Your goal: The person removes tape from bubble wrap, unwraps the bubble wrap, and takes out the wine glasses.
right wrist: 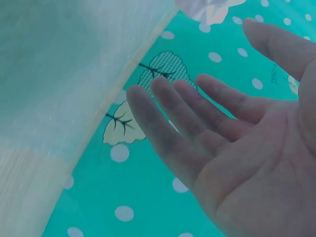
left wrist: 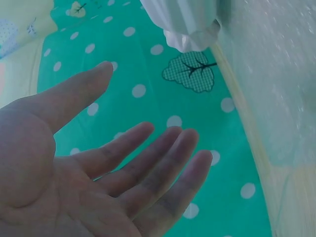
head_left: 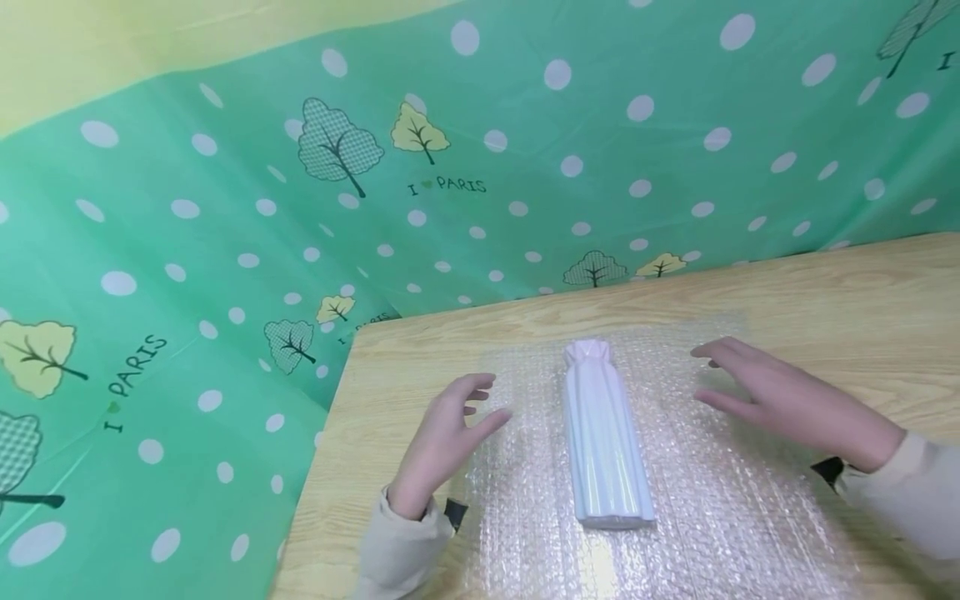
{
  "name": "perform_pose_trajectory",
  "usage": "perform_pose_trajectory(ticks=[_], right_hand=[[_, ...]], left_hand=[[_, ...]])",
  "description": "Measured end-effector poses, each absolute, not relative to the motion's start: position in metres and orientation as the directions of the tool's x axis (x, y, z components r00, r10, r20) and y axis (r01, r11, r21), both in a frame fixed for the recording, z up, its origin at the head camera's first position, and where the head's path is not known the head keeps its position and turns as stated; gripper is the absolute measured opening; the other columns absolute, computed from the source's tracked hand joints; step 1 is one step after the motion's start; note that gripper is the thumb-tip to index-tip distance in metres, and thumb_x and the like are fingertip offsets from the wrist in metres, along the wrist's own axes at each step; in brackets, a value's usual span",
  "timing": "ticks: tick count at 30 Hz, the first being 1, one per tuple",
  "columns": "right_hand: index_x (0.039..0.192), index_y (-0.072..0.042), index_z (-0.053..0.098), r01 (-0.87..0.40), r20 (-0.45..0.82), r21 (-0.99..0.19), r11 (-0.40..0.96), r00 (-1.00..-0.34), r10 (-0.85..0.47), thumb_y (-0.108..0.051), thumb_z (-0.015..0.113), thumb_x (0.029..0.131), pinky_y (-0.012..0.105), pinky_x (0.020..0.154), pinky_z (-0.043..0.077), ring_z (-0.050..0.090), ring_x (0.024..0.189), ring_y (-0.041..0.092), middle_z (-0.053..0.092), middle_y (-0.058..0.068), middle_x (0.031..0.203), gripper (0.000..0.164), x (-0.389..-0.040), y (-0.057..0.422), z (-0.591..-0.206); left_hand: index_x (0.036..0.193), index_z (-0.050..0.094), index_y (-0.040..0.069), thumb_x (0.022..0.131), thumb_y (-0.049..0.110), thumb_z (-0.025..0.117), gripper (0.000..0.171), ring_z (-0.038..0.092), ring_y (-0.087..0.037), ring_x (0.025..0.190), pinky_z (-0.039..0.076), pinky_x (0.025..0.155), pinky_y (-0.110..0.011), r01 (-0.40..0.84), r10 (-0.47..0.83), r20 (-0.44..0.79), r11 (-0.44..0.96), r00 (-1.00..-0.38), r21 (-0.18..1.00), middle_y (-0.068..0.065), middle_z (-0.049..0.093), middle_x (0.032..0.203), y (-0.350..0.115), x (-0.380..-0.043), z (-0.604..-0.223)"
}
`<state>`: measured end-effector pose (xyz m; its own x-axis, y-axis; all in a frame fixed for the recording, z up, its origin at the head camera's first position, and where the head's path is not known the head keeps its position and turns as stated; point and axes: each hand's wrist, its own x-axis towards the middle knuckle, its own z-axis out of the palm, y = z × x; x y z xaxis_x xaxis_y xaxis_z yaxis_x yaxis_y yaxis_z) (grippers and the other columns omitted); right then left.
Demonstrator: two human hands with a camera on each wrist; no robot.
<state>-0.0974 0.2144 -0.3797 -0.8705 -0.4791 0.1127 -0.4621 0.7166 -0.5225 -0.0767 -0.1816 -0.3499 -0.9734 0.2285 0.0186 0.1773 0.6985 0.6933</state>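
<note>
A pale, glossy fluted vase (head_left: 606,433), white-blue with a pinkish neck, lies on its side on a sheet of bubble wrap (head_left: 712,500). Its narrow, faceted neck points to the back of the table. To the left of the vase is my left hand (head_left: 450,429), held apart from it with fingers relaxed and nothing in them. My right hand (head_left: 772,396) hovers on the other side, over the wrap's right part, also holding nothing. Part of the vase (left wrist: 190,24) shows at the top of the left wrist view, and its neck (right wrist: 210,7) at the top of the right wrist view.
The wood-grain table (head_left: 405,367) reaches back to a green polka-dot cloth (head_left: 450,242) printed with trees and words. This cloth hangs behind the table and along its left side. Each wrist carries a dark strap piece (head_left: 455,512) below the sleeve cuff.
</note>
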Motion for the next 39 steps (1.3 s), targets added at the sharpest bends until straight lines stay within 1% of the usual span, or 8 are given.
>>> perform_pose_trajectory(ticks=[6, 11, 18, 21, 24, 29, 36, 39], right_hand=[[0.136, 0.002, 0.05, -0.476, 0.113, -0.532, 0.7, -0.86, -0.498, -0.031, 0.061, 0.1, 0.058, 0.094, 0.052, 0.059, 0.116, 0.036, 0.056, 0.018, 0.133, 0.05, -0.101, 0.202, -0.379], [0.136, 0.003, 0.05, -0.498, 0.12, -0.535, 0.682, -0.844, -0.523, -0.032, 0.061, 0.1, 0.057, 0.095, 0.051, 0.06, 0.116, 0.037, 0.056, 0.019, 0.133, 0.052, -0.105, 0.192, -0.379], [0.138, 0.004, 0.048, -0.494, 0.104, -0.561, 0.665, -0.838, -0.535, -0.033, 0.061, 0.099, 0.059, 0.098, 0.049, 0.057, 0.119, 0.04, 0.054, 0.023, 0.136, 0.055, -0.107, 0.178, -0.376], [0.14, 0.004, 0.047, -0.481, 0.091, -0.586, 0.652, -0.839, -0.537, -0.035, 0.06, 0.1, 0.06, 0.098, 0.049, 0.057, 0.119, 0.041, 0.052, 0.024, 0.138, 0.057, -0.104, 0.171, -0.375], [0.141, 0.002, 0.044, -0.467, 0.078, -0.626, 0.625, -0.835, -0.545, -0.037, 0.058, 0.1, 0.056, 0.094, 0.053, 0.061, 0.114, 0.038, 0.052, 0.023, 0.138, 0.059, -0.102, 0.165, -0.378], [0.145, -0.002, 0.04, -0.443, 0.072, -0.682, 0.582, -0.833, -0.548, -0.037, 0.058, 0.1, 0.049, 0.087, 0.057, 0.062, 0.109, 0.031, 0.052, 0.019, 0.134, 0.06, -0.1, 0.162, -0.383], [0.147, -0.006, 0.038, -0.402, 0.068, -0.734, 0.548, -0.846, -0.529, -0.039, 0.058, 0.1, 0.048, 0.083, 0.059, 0.065, 0.102, 0.028, 0.052, 0.021, 0.133, 0.061, -0.1, 0.154, -0.391], [0.147, -0.005, 0.038, -0.391, 0.072, -0.741, 0.546, -0.855, -0.514, -0.041, 0.058, 0.099, 0.047, 0.082, 0.06, 0.065, 0.102, 0.028, 0.053, 0.02, 0.132, 0.063, -0.099, 0.151, -0.395]], left_hand=[[0.138, 0.054, 0.008, 0.092, 0.036, 0.071, 0.056, 0.06, -0.024, 0.116, 0.054, 0.097, -0.044, 0.186, 0.256, 0.007, 0.686, -0.967, 0.703, -0.006, 0.06, 0.134, -0.173, -0.08, -0.351], [0.135, 0.055, 0.004, 0.092, 0.032, 0.07, 0.053, 0.06, -0.027, 0.115, 0.053, 0.098, -0.047, 0.186, 0.269, 0.002, 0.663, -0.963, 0.725, -0.009, 0.063, 0.128, -0.167, -0.08, -0.351], [0.137, 0.055, 0.007, 0.092, 0.048, 0.065, 0.062, 0.06, -0.022, 0.116, 0.053, 0.098, -0.044, 0.153, 0.265, -0.029, 0.639, -0.964, 0.754, -0.007, 0.062, 0.129, -0.154, -0.083, -0.35], [0.138, 0.054, 0.007, 0.093, 0.049, 0.064, 0.062, 0.06, -0.024, 0.116, 0.052, 0.099, -0.046, 0.139, 0.266, -0.042, 0.627, -0.963, 0.767, -0.009, 0.062, 0.13, -0.149, -0.084, -0.35], [0.138, 0.053, 0.008, 0.094, 0.048, 0.063, 0.061, 0.06, -0.025, 0.117, 0.052, 0.099, -0.047, 0.128, 0.267, -0.056, 0.622, -0.962, 0.772, -0.01, 0.061, 0.131, -0.147, -0.085, -0.351], [0.139, 0.051, 0.005, 0.095, 0.044, 0.064, 0.061, 0.06, -0.025, 0.116, 0.054, 0.098, -0.041, 0.116, 0.277, -0.074, 0.612, -0.958, 0.782, -0.012, 0.062, 0.128, -0.141, -0.086, -0.353], [0.142, 0.047, 0.004, 0.095, 0.042, 0.064, 0.063, 0.058, -0.027, 0.119, 0.053, 0.099, -0.04, 0.081, 0.288, -0.116, 0.59, -0.951, 0.803, -0.016, 0.056, 0.135, -0.138, -0.086, -0.361], [0.143, 0.045, 0.003, 0.096, 0.043, 0.063, 0.065, 0.06, -0.028, 0.117, 0.053, 0.099, -0.04, 0.071, 0.296, -0.132, 0.585, -0.946, 0.808, -0.018, 0.057, 0.133, -0.136, -0.087, -0.364]])
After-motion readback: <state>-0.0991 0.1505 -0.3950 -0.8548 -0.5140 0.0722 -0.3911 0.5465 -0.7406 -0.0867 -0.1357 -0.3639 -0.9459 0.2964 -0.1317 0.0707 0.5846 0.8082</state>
